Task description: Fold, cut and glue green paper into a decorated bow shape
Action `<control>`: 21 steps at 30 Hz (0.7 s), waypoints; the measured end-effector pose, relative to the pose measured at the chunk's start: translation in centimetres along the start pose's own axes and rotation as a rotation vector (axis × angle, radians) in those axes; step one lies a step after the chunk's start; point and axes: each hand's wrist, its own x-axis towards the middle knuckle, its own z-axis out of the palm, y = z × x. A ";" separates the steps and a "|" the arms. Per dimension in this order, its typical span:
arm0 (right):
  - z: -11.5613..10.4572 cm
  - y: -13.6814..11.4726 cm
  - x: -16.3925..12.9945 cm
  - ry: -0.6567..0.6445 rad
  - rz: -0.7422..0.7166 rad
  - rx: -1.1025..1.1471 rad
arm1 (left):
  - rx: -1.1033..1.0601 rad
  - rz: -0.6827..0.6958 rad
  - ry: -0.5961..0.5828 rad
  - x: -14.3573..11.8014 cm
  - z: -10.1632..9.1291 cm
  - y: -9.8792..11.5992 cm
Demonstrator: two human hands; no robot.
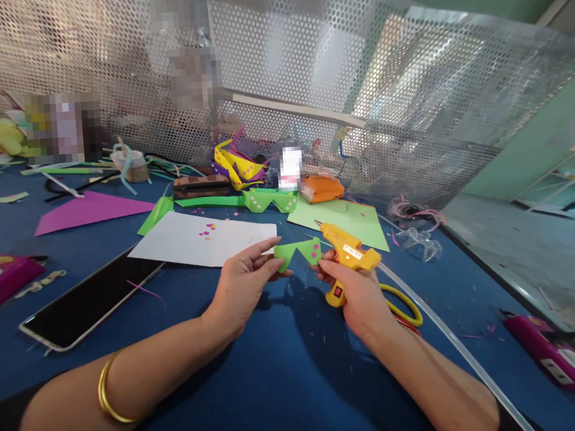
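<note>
My left hand [245, 281] pinches the left end of a green paper glasses shape [297, 251] dotted with small pink squares, held just above the blue table [289, 373]. My right hand [354, 293] grips a yellow glue gun [346, 251] by its handle, nozzle pointing up and left, and its fingertips touch the right end of the same paper shape. A gold bangle sits on my left wrist.
A white sheet [200, 238] with pink bits and a second green paper glasses [269, 200] lie behind. A phone [89, 298] rests at left, near purple paper [87, 210]. Yellow-handled scissors [405, 306], a clear glue stick [454, 342] and a pink glue gun [556, 354] lie at right. Perforated metal screen behind.
</note>
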 end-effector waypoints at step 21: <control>-1.9 -3.5 -1.3 -0.482 -0.698 -1.039 | 0.107 0.066 -0.034 0.7 -0.6 1.1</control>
